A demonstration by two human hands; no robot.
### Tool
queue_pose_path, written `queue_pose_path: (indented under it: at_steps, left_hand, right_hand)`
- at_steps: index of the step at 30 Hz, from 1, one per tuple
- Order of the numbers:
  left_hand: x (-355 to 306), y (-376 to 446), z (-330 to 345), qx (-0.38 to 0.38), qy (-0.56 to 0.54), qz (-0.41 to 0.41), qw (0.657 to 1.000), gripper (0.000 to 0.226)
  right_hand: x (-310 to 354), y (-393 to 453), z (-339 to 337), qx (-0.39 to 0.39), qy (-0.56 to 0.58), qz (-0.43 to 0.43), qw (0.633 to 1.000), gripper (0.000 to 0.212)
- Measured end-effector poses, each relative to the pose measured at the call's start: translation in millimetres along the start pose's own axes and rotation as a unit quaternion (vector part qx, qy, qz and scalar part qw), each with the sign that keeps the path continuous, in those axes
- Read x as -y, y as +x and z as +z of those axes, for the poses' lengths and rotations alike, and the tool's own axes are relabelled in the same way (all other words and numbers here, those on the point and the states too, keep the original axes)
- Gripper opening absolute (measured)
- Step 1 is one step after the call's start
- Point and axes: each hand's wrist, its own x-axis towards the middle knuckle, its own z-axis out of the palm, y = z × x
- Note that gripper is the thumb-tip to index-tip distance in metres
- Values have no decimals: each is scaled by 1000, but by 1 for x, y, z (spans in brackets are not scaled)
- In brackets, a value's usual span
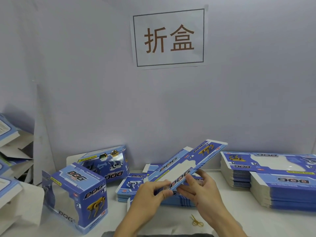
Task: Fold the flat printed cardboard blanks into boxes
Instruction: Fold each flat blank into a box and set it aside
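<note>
A flat blue cardboard blank (186, 165) with "DOG" printed on it is held up in the air over the middle of the desk (239, 216). It tilts, with its far end pointing up toward 1 o'clock. The left hand (150, 195) holds its near end, with the thumb and fingers (164, 185) pinching the edge. The right hand (201, 187) is at the same end, just at 3 o'clock from the left hand. Its fingers are curled around the underside of the blank and its thumb lies on top.

Right under the hands lies a small pile of flat blanks (135, 187) on the desk. At 3 o'clock there are two tall stacks of blanks (282, 183), set side by side and touching.

At 9 o'clock from the hands stands a folded box (77, 194) with a yellow dog picture on its side. Behind it, toward 10 o'clock, a second folded box (107, 161) rests near the wall. At the far left edge more boxes (8, 130) are piled up, only partly seen.

Near the front of the desk, at 5 o'clock from the hands, lies a yellow rubber band (196, 221).

On the wall above, at 12 o'clock, hangs a white paper sign (169, 38) with two big brown characters inside a black frame.
</note>
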Motion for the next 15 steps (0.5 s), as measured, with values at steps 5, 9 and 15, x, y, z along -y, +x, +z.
queue_pose_path:
  at_steps: [5, 9, 15]
  left_hand:
    - [0, 0, 1, 2, 9, -8, 1000, 36]
    - [-3, -3, 1, -21, 59, 36, 997, 32]
    - [-3, -3, -4, -166, 124, 80, 975, 35]
  right_hand:
    - [-1, 0, 0, -9, -1, 4, 1000, 39]
    - [1, -2, 1, 0, 4, 8, 1000, 35]
    - [5, 3, -2, -84, -15, 37, 996, 15]
